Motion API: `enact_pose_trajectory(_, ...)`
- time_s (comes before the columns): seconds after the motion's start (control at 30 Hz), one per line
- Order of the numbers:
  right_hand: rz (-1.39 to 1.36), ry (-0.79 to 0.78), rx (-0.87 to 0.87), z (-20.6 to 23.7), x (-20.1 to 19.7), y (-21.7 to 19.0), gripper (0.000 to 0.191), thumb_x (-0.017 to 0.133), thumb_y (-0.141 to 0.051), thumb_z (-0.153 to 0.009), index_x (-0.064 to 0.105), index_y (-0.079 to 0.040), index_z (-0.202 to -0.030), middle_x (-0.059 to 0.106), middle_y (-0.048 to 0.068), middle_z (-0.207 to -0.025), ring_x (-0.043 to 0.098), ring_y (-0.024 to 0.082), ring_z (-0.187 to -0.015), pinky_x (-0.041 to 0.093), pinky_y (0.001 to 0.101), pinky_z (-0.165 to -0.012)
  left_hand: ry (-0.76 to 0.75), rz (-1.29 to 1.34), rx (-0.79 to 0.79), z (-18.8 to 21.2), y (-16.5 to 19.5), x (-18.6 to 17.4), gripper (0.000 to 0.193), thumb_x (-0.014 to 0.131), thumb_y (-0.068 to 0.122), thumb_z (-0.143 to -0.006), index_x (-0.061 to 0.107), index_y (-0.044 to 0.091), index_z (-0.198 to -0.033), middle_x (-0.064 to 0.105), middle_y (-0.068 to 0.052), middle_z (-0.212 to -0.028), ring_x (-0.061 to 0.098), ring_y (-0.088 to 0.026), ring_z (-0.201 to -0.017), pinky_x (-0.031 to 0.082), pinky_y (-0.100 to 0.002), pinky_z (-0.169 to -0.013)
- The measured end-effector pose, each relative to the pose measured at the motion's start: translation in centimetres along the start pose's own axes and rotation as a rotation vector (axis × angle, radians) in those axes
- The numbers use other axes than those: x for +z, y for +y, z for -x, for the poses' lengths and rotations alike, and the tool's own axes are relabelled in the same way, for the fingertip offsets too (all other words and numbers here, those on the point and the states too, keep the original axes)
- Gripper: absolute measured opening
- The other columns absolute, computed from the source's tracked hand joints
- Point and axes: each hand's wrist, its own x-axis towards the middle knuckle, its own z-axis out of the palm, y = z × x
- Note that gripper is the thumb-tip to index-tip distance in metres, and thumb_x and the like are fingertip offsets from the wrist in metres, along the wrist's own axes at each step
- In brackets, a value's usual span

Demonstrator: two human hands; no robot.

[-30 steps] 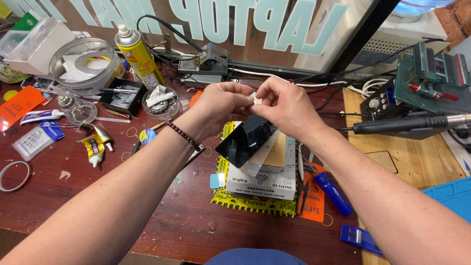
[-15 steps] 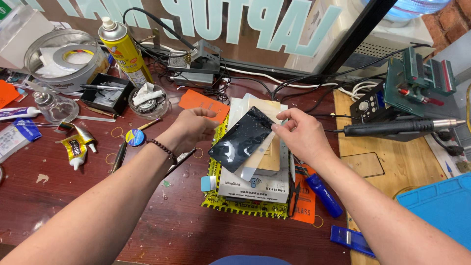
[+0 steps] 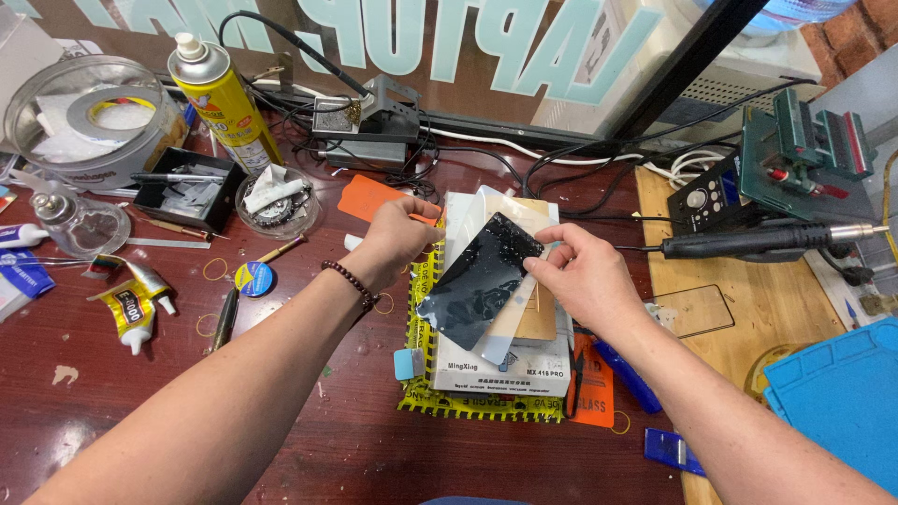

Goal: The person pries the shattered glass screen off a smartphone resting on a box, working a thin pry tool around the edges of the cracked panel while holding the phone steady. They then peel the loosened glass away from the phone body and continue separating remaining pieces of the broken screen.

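Note:
A glossy black glass panel (image 3: 482, 281) is tilted above a stack of white boxes (image 3: 505, 369) and pale sheets in the middle of the desk. My right hand (image 3: 582, 276) pinches the panel's upper right edge with thumb and fingers. My left hand (image 3: 398, 241) is curled with its fingertips against the panel's upper left edge, just in front of an orange card (image 3: 368, 198). A yellow perforated mat (image 3: 468, 404) lies under the boxes.
A yellow spray can (image 3: 220, 93), black tray (image 3: 182, 187), glass dish (image 3: 276, 201) and glue tube (image 3: 131, 304) crowd the left. On the right are a soldering handle (image 3: 758, 241), green vise (image 3: 804, 140), a wooden board (image 3: 748, 309) and a blue mat (image 3: 842, 393).
Both hands came down from chest height, where they pinched a small white piece together. The black panel now hangs lower over the box stack, with the hands spread to its two edges.

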Motion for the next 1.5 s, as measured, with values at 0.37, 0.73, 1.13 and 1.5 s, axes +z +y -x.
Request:
enact_pose_trajectory(0.37, -0.077, 0.047, 0.074, 0.5, 0.3, 0.2, 0.030, 0.075, -0.021, -0.087, 0.074, -0.012, -0.115, 0.069, -0.001, -0.073, 0.061, 0.008, -0.060, 0.051, 0.0274, -0.057, 0.043, -0.371, 0.381, 0.2, 1.4, 2.1, 0.022, 0.073, 0.010, -0.086, 0.075, 0.004, -0.107, 0.076, -0.006, -0.089, 0.074, -0.016, -0.082, 0.057, -0.029, -0.075)
enact_pose_trajectory(0.73, -0.146, 0.180, -0.030, 1.1, 0.4, 1.5, 0.022, 0.074, -0.019, -0.089, 0.076, -0.008, -0.107, 0.072, 0.000, -0.076, 0.061, 0.004, -0.063, 0.051, 0.0237, -0.059, -0.024, -0.227, 0.286, 0.0, 2.0, 1.1, 0.027, 0.071, 0.000, -0.079, 0.074, 0.001, -0.105, 0.076, -0.008, -0.095, 0.071, -0.013, -0.082, 0.058, -0.030, -0.070)
enact_pose_trajectory(1.13, -0.116, 0.216, -0.199, 0.8, -1.2, 2.1, 0.031, 0.072, -0.022, -0.089, 0.070, -0.007, -0.117, 0.072, 0.006, -0.096, 0.071, 0.015, -0.076, 0.057, 0.0304, -0.071, 0.180, -0.389, 0.215, 4.4, 4.5, 0.1, 0.032, 0.072, 0.030, -0.091, 0.073, 0.000, -0.105, 0.075, -0.014, -0.089, 0.070, -0.019, -0.071, 0.055, -0.036, -0.063)
enact_pose_trajectory(1.5, 0.011, 0.126, -0.043, -1.9, 2.2, 0.1, 0.078, 0.089, -0.037, -0.069, 0.057, -0.010, -0.136, 0.070, 0.009, -0.088, 0.072, 0.026, -0.084, 0.056, 0.0402, -0.076, 0.104, -0.191, 0.086, 5.9, 4.1, 2.3, 0.024, 0.088, 0.011, -0.074, 0.070, 0.001, -0.086, 0.073, -0.007, -0.082, 0.068, -0.015, -0.070, 0.056, -0.029, -0.061)
